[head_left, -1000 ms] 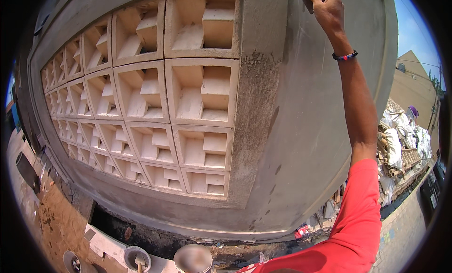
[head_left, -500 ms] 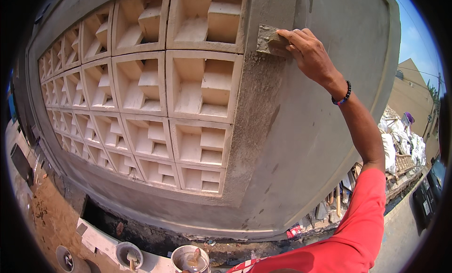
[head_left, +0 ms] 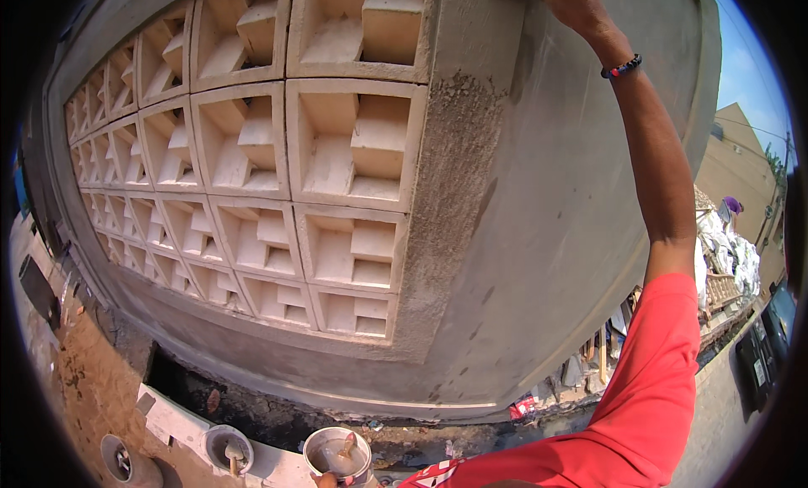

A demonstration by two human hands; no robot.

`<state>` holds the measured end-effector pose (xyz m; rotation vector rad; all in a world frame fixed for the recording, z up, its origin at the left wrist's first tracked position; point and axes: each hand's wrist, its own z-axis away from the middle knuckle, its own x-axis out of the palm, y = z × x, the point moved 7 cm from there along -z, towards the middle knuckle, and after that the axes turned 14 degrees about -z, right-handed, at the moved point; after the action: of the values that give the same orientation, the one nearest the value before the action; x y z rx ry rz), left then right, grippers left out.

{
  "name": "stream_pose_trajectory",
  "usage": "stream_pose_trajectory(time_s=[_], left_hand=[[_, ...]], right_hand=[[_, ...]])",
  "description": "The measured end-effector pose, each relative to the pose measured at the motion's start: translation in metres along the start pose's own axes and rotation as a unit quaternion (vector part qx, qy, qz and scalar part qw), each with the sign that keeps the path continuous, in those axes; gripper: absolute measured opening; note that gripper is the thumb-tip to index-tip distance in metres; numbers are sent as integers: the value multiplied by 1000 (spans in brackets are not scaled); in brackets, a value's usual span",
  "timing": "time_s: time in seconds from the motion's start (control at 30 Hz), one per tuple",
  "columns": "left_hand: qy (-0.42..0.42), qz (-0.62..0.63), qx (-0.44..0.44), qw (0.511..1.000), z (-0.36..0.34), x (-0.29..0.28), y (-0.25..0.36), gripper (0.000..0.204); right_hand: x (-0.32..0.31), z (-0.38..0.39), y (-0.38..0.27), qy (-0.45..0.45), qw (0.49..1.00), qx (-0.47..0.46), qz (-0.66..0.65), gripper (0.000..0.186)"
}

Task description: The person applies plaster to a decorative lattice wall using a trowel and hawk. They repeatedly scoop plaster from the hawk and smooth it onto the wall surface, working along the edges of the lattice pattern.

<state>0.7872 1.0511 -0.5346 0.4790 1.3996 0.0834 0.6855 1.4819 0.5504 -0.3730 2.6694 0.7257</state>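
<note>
My right hand (head_left: 579, 6) is raised to the top edge of the view, against the grey plastered wall (head_left: 572, 202). Its fingers are closed on a small flat square scraper smeared with mortar, which is almost wholly cut off above. A dark beaded bracelet (head_left: 621, 67) circles that wrist. The rough plaster band (head_left: 459, 164) beside the vent blocks has a smooth, damp-looking patch at its top. Low down, only a fingertip or two of my left hand (head_left: 326, 481) shows, gripping the rim of a white bucket (head_left: 367, 464). Inside the bucket a brush (head_left: 348, 444) leans in greyish liquid.
Cream vent blocks (head_left: 349, 143) fill the wall's left part. A second bucket (head_left: 209, 448) with a tool in it and a grey pail (head_left: 139, 471) stand at lower left. A dark gutter (head_left: 181, 387) runs along the wall's foot. White sacks (head_left: 732, 256) and rubble lie at right.
My right hand has moved up and slightly right along the wall, carrying the scraper nearly out of view. The bucket at my left hand has shifted up a little in the picture.
</note>
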Motion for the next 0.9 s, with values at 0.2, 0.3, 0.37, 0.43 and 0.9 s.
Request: stream_pose_trajectory(time_s=[0.2,0.3,0.37,0.43,0.9], left_hand=[[125,-31,124,984,-5,-14,22,19],[-14,-103,70,992,-8,2,11,20],[65,-55,97,992,-10,-9,19,18],[143,-9,113,983,0,-21,20,17],[-18,0,-5,1000,9,11,1,21]], right_hand=[[69,149,-114,-84,993,-9,-80,39],[39,144,-79,31,961,131,-240,37],[5,109,-32,172,886,207,-378,38],[-20,71,3,255,875,208,-355,41],[12,46,38,255,793,274,-481,42]])
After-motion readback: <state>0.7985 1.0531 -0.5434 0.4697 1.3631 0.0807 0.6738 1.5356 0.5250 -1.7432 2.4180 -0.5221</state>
